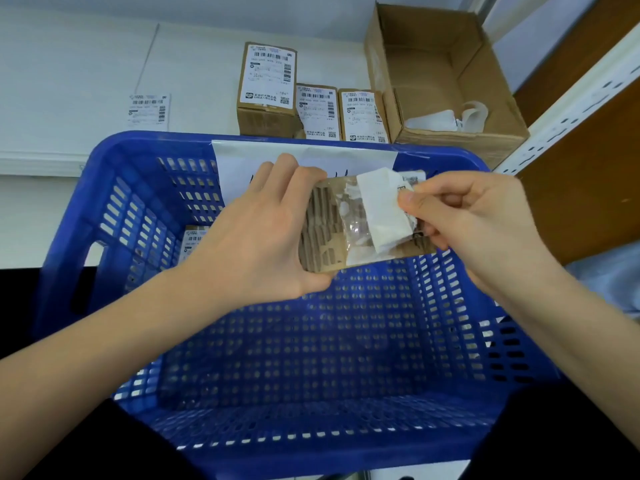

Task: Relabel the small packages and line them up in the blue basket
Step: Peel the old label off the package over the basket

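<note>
A small cardboard package [322,230] is held in the air over the far part of the blue basket [104,209], between the two hands; the left hand [256,244] grips its left end, fingers curled over the top edge and thumb under the bottom edge; the right hand [478,223] is at its right end, thumb and forefinger pinching a white label [377,209] that is partly peeled away from the package face and stands up from it, torn paper scraps and exposed corrugation beside it.

Inside the basket, against the left wall and partly hidden by the left hand, stands another labelled package [194,237]; a white sheet of paper [242,161] is taped over the basket's far rim.

The basket sits on a white counter [69,64], its near edge hanging toward the viewer over a dark area; beyond it on the counter stand three small labelled boxes [268,88] side by side, one taller at the left, two lower ones just beside it; right of them lies an open brown carton [433,64] with white strips of backing paper inside; a loose printed label [149,110] lies flat on the counter well to the left; a white perforated shelf upright [571,98] and a brown panel run along the right.

Both forearms reach in from the bottom corners, bare, converging on the package; the left hand shows its back to the camera, the right is turned with its knuckles upward.
</note>
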### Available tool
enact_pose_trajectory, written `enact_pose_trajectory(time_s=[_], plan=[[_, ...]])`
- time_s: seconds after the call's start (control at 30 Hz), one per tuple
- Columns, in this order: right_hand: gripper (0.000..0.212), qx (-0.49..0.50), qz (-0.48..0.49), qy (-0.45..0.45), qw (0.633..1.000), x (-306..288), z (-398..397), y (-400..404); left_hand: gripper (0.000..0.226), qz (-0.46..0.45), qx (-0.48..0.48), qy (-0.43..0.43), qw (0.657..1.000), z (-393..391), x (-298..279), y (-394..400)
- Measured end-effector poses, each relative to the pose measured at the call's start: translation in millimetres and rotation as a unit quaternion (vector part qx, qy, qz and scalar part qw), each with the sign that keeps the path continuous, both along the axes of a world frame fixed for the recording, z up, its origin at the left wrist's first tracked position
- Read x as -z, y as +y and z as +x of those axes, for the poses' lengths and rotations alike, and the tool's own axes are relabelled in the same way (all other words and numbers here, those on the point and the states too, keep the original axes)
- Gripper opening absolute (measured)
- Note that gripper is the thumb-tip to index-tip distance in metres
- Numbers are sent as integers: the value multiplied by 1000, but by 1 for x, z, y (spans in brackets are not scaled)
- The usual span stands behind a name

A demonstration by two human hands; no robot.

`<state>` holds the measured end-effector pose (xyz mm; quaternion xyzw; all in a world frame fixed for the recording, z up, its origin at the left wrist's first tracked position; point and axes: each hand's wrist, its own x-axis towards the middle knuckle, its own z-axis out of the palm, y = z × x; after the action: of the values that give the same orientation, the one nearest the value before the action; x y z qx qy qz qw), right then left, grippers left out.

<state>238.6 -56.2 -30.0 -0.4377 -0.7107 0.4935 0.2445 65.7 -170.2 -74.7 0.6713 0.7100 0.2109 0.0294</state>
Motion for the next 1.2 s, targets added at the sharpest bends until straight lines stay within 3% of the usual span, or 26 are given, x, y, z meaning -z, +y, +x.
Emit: enact_pose_trajectory(time_s=[0.17,0.33,0.47,0.5,0.57,0.67,0.73,0.9,1.07,1.2], plan=[[11,-24,216,-145,965,19,-3,-1,86,-22,-29,47,998,7,0,2],[24,-69,399,-242,882,39,-10,-5,85,-40,-46,51,997,15,5,0],[27,-134,493,-265,818,49,-13,-11,85,-53,-65,56,995,13,7,-1],[22,-153,485,-254,822,53,-12,-11,85,-54,-67,60,994,12,7,-1],[7,-166,410,-218,870,51,-10,-8,85,-61,-64,68,994,11,7,-1],[10,-138,200,-152,958,38,-10,-1,85,-62,-63,63,994,11,6,0],[11,-116,89,-117,982,33,-11,3,85,-55,-64,60,995,11,5,1],[4,-90,39,-87,991,22,-13,2,83,-41,-68,53,995,12,2,-1],[14,-98,-39,-49,993,13,-12,0,82,-40,-68,56,995,12,1,-2],[10,-96,24,-86,991,22,-13,2,81,-36,-66,60,995,13,1,-1]])
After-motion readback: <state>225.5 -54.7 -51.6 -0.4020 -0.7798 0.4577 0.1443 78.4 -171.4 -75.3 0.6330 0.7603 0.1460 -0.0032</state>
